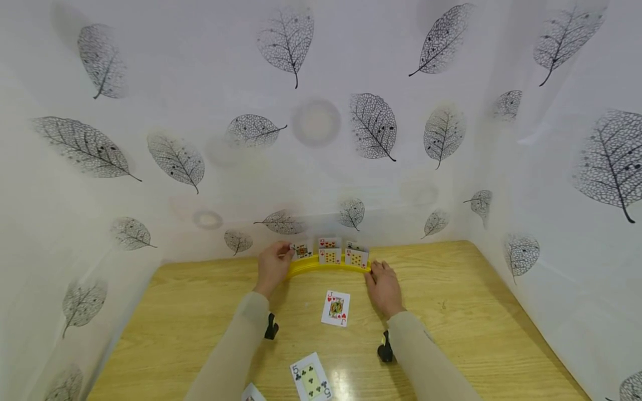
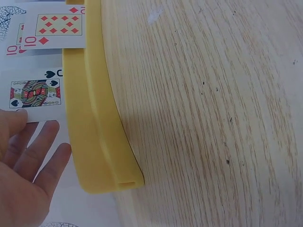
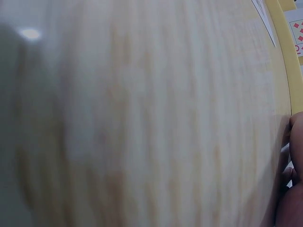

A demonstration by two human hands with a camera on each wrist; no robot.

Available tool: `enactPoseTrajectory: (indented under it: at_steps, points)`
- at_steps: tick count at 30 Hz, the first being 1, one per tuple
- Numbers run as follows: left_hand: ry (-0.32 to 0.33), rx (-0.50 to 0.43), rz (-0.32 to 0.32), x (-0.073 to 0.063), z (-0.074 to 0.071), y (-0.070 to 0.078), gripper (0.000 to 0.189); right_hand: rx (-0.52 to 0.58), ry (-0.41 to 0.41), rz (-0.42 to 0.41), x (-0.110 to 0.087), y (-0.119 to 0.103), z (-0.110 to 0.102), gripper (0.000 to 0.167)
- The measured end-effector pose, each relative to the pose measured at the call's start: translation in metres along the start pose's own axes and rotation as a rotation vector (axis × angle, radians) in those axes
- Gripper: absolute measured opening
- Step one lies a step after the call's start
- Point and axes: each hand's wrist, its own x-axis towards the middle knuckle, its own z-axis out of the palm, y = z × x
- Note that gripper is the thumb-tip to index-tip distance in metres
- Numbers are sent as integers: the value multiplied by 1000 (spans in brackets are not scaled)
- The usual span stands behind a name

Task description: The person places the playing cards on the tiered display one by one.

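Observation:
At the far side of the table a curved yellow card holder (image 1: 306,264) holds several upright playing cards. My left hand (image 1: 273,267) is at its left end and pinches the jack of spades (image 2: 35,94) by its outer edge, thumb in front. That card stands at the holder's back edge, beside the ten of diamonds (image 2: 59,24). Behind the ten of diamonds another red ten (image 1: 328,242) shows in part. My right hand (image 1: 385,287) grips the holder's right end, close by another diamond card (image 1: 356,258); in the right wrist view only part of the hand shows.
A jack of hearts (image 1: 335,308) lies face up on the wooden table (image 1: 451,312) between my forearms. Nearer me lie a five of clubs (image 1: 311,377) and the corner of another card (image 1: 253,393). Leaf-patterned white curtain (image 1: 321,178) surrounds the table's back and sides.

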Motion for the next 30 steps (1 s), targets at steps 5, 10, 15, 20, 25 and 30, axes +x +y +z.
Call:
enactPoseTrajectory:
  at_steps: [5,10,15,20,25,30]
  points:
    - [-6,1,-4,-1,0,0,22,8,3,-4,0,0,0,52]
    - [-8,18,2,-1,1,0,23,13,14,-7,1,1,1,52]
    - [-11,21,13,-1,1,-2,22,14,26,-11,1,3,4,52]
    - [-16,13,16,-2,1,-2,24,14,17,-3,0,2,4,53]
    - [-54,-21,-24,-2,-1,-2,29,15,12,0,0,2,3,53]
    - [-67,-67,-40,-4,-6,1,32,8,22,1,1,1,2,52]
